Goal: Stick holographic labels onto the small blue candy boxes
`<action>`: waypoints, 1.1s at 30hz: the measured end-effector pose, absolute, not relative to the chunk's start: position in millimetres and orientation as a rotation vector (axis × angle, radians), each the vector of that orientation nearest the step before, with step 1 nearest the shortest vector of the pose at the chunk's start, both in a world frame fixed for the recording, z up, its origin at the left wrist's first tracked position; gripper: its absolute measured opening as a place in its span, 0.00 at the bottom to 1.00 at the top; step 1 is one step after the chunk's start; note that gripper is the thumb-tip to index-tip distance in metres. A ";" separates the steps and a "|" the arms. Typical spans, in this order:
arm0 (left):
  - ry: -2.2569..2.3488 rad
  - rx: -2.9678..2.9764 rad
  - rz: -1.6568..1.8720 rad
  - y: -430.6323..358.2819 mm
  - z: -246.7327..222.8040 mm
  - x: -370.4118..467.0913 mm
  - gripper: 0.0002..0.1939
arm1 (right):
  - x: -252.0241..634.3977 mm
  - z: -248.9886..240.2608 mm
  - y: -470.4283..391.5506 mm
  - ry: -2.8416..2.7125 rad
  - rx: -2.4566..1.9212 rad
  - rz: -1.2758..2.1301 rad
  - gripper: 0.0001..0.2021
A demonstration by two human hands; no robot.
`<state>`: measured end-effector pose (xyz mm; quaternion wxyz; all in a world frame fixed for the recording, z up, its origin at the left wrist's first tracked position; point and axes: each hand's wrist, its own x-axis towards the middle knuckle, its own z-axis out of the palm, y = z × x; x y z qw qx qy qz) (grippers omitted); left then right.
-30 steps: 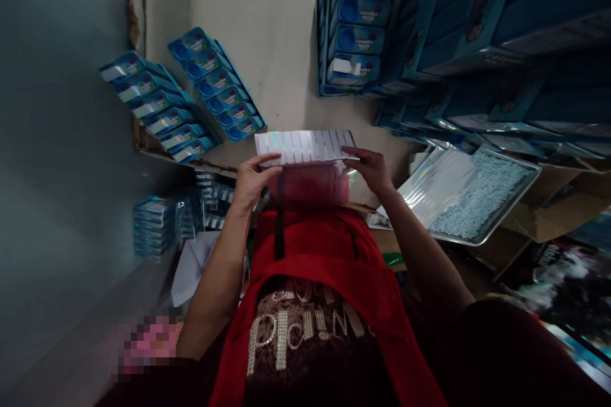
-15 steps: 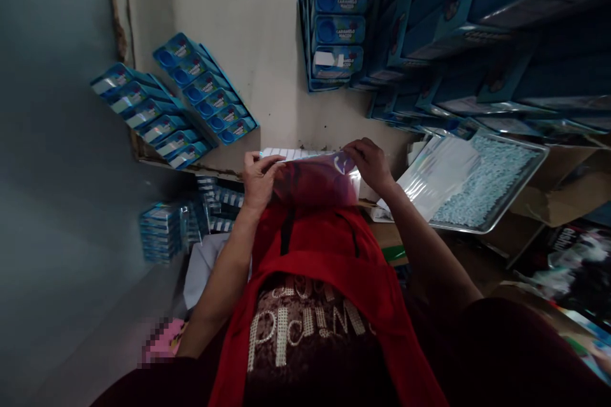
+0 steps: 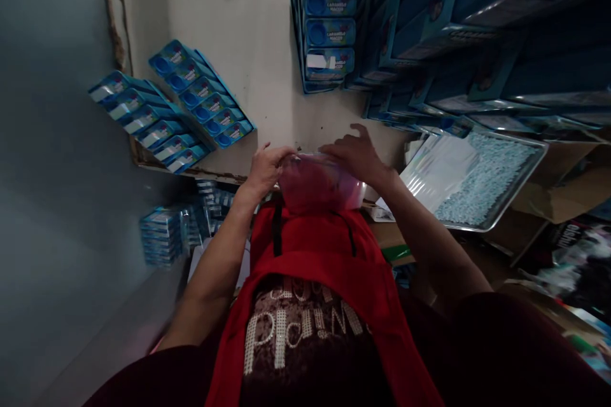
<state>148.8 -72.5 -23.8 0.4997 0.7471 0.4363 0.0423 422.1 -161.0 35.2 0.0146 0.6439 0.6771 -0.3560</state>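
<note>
A sheet of clear plastic film (image 3: 319, 187) hangs in front of my red apron (image 3: 315, 235), at the table's near edge, and the red shows through it. My left hand (image 3: 266, 168) is closed on the film's upper left corner, thumb and fingers pinched together. My right hand (image 3: 356, 156) is closed at the film's top edge, right of the middle, with one finger raised and bent. Whatever lies behind the film is hidden.
Two rows of blue boxes (image 3: 205, 98) stand on the pale table (image 3: 267, 63) at left. Stacked blue cartons (image 3: 477, 44) fill the right. Below them is a metal tray (image 3: 491, 226) with small pale-blue pieces (image 3: 496, 172) and plastic sheets (image 3: 443, 165). More packs (image 3: 160, 235) are stacked lower left.
My right hand has slid left along the film's top edge, closer to my left hand. The white striped thing that showed behind the film is now covered.
</note>
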 end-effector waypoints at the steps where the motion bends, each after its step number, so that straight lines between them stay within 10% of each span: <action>1: 1.044 1.815 0.088 -70.4 -21.8 152.7 0.07 | 415.6 28.8 -153.5 2.140 1.938 -1.162 0.14; 33: 1.372 1.175 0.087 -59.6 -65.7 146.7 0.16 | 460.5 -9.4 -145.1 1.604 2.291 -1.365 0.11</action>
